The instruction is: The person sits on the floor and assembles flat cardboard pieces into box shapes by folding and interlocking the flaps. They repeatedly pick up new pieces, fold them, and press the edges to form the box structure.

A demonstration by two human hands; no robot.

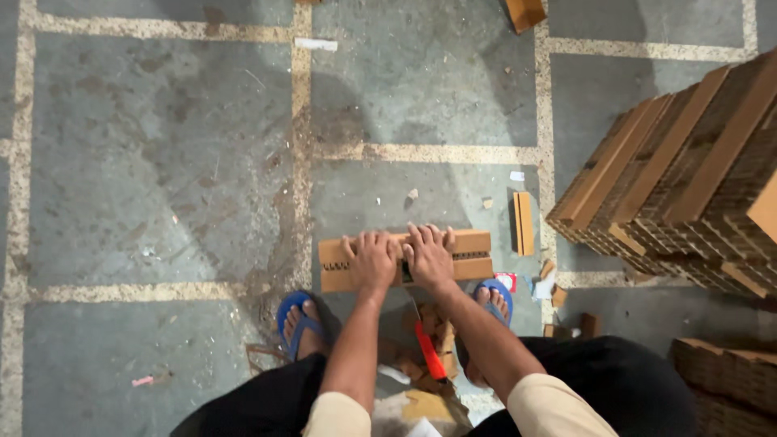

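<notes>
Left hand (372, 260), right hand (429, 256) lay flat, fingers spread, side by side pressing long brown corrugated cardboard block (405, 259) onto floor (162, 162), gripping nothing; probably steadying it.

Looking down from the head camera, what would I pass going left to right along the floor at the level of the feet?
Small pink scrap → left blue flip-flop sandal → red-handled cutter → right blue flip-flop sandal → tall stack of brown corrugated cardboard pieces.
</notes>
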